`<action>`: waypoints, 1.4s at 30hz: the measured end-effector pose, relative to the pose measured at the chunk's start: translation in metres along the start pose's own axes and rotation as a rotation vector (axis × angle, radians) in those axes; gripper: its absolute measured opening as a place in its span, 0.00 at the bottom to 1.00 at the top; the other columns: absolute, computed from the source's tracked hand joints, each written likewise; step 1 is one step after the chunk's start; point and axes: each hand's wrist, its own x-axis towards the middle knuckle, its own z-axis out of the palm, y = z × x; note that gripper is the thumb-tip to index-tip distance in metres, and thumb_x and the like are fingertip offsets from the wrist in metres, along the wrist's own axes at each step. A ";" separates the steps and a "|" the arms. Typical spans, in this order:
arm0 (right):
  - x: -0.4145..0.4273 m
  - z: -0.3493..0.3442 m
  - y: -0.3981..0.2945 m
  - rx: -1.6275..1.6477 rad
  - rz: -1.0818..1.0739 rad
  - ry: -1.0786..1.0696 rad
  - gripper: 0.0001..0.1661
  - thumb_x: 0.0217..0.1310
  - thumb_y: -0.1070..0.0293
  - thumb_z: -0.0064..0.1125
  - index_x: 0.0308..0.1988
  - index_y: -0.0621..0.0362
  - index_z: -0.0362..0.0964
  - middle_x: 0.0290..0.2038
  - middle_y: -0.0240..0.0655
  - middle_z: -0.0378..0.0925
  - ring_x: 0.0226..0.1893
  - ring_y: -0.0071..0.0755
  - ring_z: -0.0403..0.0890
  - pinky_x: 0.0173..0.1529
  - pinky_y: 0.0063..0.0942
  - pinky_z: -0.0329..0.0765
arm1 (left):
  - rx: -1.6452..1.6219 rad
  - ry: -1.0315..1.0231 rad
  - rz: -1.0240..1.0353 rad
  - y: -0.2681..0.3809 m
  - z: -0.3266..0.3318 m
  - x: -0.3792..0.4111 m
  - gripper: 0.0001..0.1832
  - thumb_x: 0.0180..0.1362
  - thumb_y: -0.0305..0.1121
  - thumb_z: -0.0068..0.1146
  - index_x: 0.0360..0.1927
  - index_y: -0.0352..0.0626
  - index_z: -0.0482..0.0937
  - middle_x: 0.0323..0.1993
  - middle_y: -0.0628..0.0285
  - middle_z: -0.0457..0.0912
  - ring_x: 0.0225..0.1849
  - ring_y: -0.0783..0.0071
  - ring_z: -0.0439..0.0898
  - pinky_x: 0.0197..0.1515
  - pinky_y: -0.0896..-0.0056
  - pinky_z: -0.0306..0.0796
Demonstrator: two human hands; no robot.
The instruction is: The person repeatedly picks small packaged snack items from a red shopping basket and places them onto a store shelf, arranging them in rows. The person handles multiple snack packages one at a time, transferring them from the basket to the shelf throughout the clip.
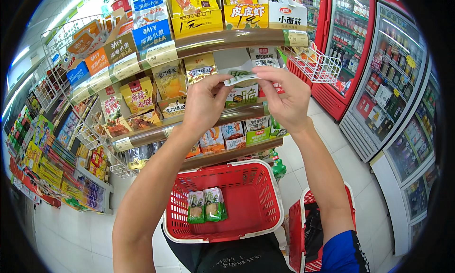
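Observation:
Both hands are raised at a snack shelf. My left hand (208, 100) pinches one end of a small white and green snack packet (242, 80) between thumb and fingers. The other end is gripped by my right hand (284, 95), so the packet spans the two hands, seen nearly edge-on. Just below it stands an open display box (243, 96) in white and green, partly hidden by the packet and hands. In front of my body, a red plastic shopping basket (245, 205) holds several green and white snack packets (212, 203) grouped toward its left.
Brown shelf edges (227, 40) with price tags run across, carrying boxed snacks. A white wire basket (314, 63) juts out at the right end. Another red basket (296, 219) with a black item stands beneath my right arm. Drinks refrigerators (384, 88) line the right side.

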 end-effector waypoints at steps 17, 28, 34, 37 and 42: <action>-0.059 0.023 -0.047 0.493 0.642 0.100 0.12 0.69 0.64 0.59 0.40 0.64 0.78 0.27 0.21 0.75 0.27 0.11 0.68 0.31 0.15 0.65 | -0.512 -0.053 -0.199 0.016 -0.012 -0.094 0.10 0.69 0.33 0.53 0.41 0.35 0.77 0.28 0.74 0.76 0.30 0.89 0.71 0.33 0.83 0.67; -0.360 0.141 -0.073 0.667 1.674 -0.835 0.17 0.66 0.57 0.60 0.34 0.61 0.80 0.19 0.30 0.77 0.17 0.20 0.75 0.21 0.23 0.69 | -0.023 -0.369 -0.927 -0.152 -0.006 -0.345 0.40 0.56 0.34 0.67 0.67 0.32 0.56 0.43 0.43 0.81 0.39 0.61 0.82 0.43 0.62 0.75; -0.433 0.186 -0.077 0.349 1.751 -1.098 0.17 0.65 0.60 0.58 0.32 0.63 0.80 0.23 0.37 0.80 0.19 0.25 0.81 0.19 0.27 0.74 | 0.523 -1.103 -0.566 -0.184 0.014 -0.379 0.46 0.54 0.43 0.65 0.74 0.53 0.54 0.74 0.45 0.51 0.74 0.41 0.52 0.70 0.43 0.57; -0.437 0.190 -0.079 0.133 1.469 -1.115 0.16 0.58 0.60 0.64 0.31 0.64 0.79 0.26 0.48 0.82 0.28 0.40 0.85 0.31 0.39 0.81 | 0.607 -1.249 -0.524 -0.187 0.021 -0.381 0.44 0.57 0.46 0.61 0.74 0.57 0.52 0.76 0.51 0.50 0.75 0.43 0.50 0.69 0.34 0.54; -0.432 0.179 -0.085 -0.162 1.297 -1.120 0.31 0.49 0.56 0.71 0.50 0.54 0.69 0.39 0.54 0.82 0.43 0.60 0.82 0.47 0.50 0.79 | 0.610 -1.339 -0.573 -0.187 0.025 -0.384 0.42 0.61 0.45 0.55 0.75 0.62 0.47 0.78 0.56 0.45 0.76 0.45 0.49 0.69 0.32 0.54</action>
